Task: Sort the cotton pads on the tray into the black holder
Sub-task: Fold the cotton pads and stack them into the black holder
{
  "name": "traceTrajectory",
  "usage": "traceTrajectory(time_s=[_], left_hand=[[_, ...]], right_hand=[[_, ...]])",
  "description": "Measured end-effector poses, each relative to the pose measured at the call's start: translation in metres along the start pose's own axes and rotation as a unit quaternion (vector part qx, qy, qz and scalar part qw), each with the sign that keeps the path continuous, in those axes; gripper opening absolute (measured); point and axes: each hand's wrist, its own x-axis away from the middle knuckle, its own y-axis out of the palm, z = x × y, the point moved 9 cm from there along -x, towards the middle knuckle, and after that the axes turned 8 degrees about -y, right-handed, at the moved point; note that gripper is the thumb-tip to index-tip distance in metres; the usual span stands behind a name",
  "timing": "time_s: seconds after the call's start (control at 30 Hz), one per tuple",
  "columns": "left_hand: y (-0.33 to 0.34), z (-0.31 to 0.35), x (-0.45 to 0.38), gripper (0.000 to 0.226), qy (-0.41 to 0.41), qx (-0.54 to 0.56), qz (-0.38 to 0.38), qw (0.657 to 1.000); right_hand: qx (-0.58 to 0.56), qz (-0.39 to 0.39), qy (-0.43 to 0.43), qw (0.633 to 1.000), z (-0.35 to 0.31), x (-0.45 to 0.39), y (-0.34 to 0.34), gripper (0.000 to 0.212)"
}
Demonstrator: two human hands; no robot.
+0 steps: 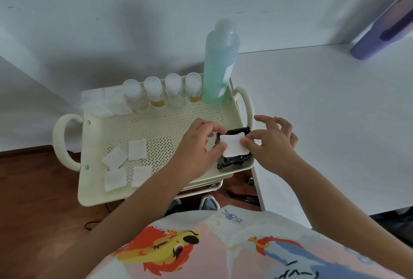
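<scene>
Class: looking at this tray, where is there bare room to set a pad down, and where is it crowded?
Free: the perforated middle of the tray, between the small bottles and the four loose pads. Crowded: the near right corner, where both hands hold a pad over the black holder.

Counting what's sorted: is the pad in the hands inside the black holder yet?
Not fully: the pad lies across the black holder top, pinched by left hand and right hand.

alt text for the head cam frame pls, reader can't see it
Both hands, left hand and right hand, hold one white cotton pad over the black holder at the near right corner of a cream perforated tray. Four loose pads lie at near left; small bottles and a tall green bottle line the far edge.
</scene>
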Motion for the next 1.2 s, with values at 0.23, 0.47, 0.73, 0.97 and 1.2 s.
traceTrajectory(time_s=[0.23,0.47,0.73,0.97,1.2], left_hand=[[0.019,0.018,0.018,0.041,0.139,-0.317,0.028,0.938],[0.023,0.022,0.013,0.044,0.146,-0.398,0.042,0.905],[0.029,0.022,0.009,0.053,0.126,-0.42,0.051,0.897],[0.006,0.021,0.012,0.054,0.116,-0.327,0.08,0.934],[-0.051,-0.076,0.039,0.028,-0.024,-0.158,0.146,0.976]], right_hand=[[0.105,0.085,-0.029,0.99,-0.012,0.003,-0.007,0.019],[0.135,0.102,-0.026,0.985,-0.005,0.004,0.001,0.019],[0.141,0.083,-0.09,0.982,-0.014,0.001,0.002,0.02],[0.165,0.037,-0.102,0.98,-0.013,-0.003,0.012,0.03],[0.167,-0.056,-0.152,0.973,-0.026,-0.007,0.032,0.036]])
